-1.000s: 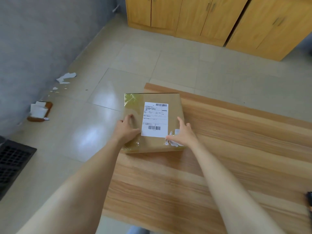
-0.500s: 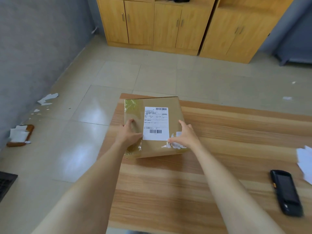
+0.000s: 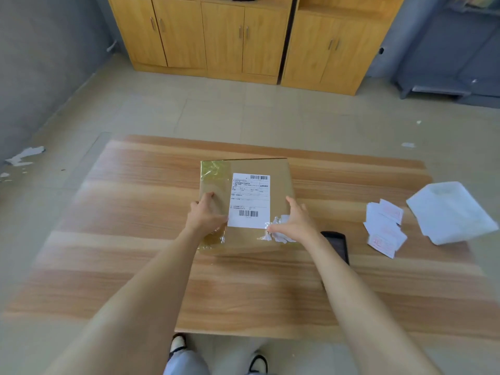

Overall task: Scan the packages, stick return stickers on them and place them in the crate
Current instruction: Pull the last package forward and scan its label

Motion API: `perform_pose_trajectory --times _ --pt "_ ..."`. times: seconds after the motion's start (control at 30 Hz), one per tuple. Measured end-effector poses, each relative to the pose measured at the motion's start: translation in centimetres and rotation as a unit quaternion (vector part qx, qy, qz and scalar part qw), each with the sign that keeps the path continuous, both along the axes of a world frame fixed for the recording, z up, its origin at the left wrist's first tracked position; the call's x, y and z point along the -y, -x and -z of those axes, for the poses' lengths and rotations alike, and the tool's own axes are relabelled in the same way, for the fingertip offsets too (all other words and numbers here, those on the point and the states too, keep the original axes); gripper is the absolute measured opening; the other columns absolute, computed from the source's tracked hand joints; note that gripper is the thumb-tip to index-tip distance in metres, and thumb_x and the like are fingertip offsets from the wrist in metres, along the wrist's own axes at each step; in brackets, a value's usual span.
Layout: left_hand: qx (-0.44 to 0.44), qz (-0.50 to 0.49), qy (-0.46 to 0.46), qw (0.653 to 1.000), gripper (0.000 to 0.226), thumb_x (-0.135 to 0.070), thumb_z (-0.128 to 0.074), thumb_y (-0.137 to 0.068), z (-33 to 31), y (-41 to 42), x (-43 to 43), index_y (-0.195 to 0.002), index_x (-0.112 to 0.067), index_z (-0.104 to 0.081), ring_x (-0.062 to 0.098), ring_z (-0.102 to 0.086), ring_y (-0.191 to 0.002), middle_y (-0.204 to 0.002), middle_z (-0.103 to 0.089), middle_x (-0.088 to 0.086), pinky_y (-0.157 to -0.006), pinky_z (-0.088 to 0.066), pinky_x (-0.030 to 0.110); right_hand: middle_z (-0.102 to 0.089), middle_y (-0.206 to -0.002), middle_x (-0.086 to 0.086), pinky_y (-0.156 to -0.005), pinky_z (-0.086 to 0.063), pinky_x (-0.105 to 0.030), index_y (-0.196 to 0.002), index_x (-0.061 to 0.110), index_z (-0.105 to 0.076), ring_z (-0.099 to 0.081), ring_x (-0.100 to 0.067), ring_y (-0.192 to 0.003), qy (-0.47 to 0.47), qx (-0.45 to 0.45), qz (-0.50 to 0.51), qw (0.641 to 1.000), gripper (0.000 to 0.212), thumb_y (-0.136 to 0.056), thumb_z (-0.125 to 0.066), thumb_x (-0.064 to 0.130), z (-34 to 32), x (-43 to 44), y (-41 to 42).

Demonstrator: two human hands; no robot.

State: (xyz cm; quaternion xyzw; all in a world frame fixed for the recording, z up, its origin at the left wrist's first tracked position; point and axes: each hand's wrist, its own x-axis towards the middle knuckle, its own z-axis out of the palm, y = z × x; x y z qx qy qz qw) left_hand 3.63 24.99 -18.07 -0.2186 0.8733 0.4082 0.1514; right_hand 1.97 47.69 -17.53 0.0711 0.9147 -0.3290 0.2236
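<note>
I find the flat brown cardboard package (image 3: 278, 182) clasped in both grips: left hand (image 3: 207, 215) on its left edge, right hand (image 3: 299, 221) on its right.

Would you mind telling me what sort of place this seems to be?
Probably a small parcel-returns workroom: a labelled cardboard package on a wooden table, a handheld scanner and stickers beside it.

package (image 3: 281, 185) is smooth matt brown cardboard. the yellowish clear tape (image 3: 213, 171) on its left end is glossy and wrinkled. label (image 3: 250, 201) is white matt paper, with torn paper scraps (image 3: 278, 234) at its near right corner. table (image 3: 135, 212) is smooth wood grain with a low sheen. scanner (image 3: 336, 244) is glossy black plastic. stickers (image 3: 384, 228) are thin white paper. white bag (image 3: 449, 212) looks soft and matt. floor tiles (image 3: 243, 112) are glossy. cabinets (image 3: 221, 36) are satin wood.
</note>
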Motion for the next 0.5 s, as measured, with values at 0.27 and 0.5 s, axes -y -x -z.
perform_pose_trajectory --times 0.27,0.5 --pt "0.015 -0.001 -0.010 1.000 0.085 -0.016 -0.070 -0.074 1.4 -0.8 -3.0 -0.145 -0.030 -0.027 0.029 -0.046 -0.111 -0.132 -0.031 0.013 -0.091 -0.045 0.034 -0.029 -0.138 -0.003 -0.079 -0.039 -0.032 -0.149 0.031 -0.011 -0.047 -0.025 -0.119 -0.016 0.011 -0.006 1.000 0.107 -0.063 -0.074 0.038 2.7 -3.1 -1.4" --pt "0.075 0.018 -0.009 0.997 0.108 -0.015 -0.082 -0.066 2.6 -0.9 -3.8 -0.149 -0.031 -0.015 0.037 -0.036 -0.128 -0.141 -0.020 0.013 -0.106 -0.038 0.049 -0.029 -0.136 -0.003 -0.080 -0.043 -0.032 -0.148 0.032 -0.011 -0.049 -0.026 -0.115 -0.028 -0.002 -0.022 0.999 0.103 -0.065 -0.071 0.042 4.3 -3.8 -1.5"
